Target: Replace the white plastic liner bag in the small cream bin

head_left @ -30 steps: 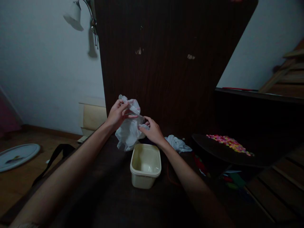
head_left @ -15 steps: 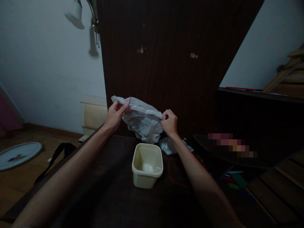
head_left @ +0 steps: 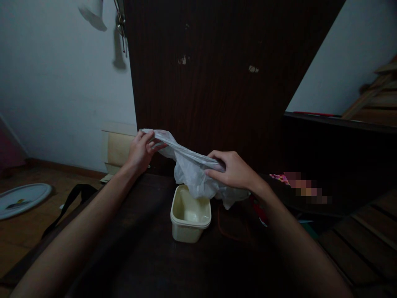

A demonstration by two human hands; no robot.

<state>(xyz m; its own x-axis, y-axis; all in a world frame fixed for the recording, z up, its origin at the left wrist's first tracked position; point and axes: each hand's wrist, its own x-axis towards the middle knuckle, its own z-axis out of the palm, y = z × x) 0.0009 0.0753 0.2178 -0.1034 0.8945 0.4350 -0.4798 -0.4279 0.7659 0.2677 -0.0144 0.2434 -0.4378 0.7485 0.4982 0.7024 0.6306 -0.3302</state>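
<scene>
A thin white plastic bag (head_left: 194, 176) is stretched between my two hands by its rim. My left hand (head_left: 141, 149) pinches the upper left end of the rim, fingers closed on it. Lower and to the right, my right hand (head_left: 231, 167) grips the other end between thumb and fingers. The bag's body hangs down crumpled, its lower part overlapping the back rim of a cream plastic tub (head_left: 190, 225). That tub stands upright on the dark table (head_left: 139, 244), with nothing visible inside.
A tall dark wooden panel (head_left: 204, 91) rises behind the table. Beside my right forearm lies a red item (head_left: 259, 211), partly hidden. A thin reddish-brown outline (head_left: 232, 238) shows right of the tub. A wall lamp (head_left: 94, 14) hangs at upper left; a whitish oval object (head_left: 26, 200) is on the floor.
My hands have moved farther apart, pulling the bag's rim longer. My right hand has shifted right and slightly down, and the bag now hangs over the tub's back edge.
</scene>
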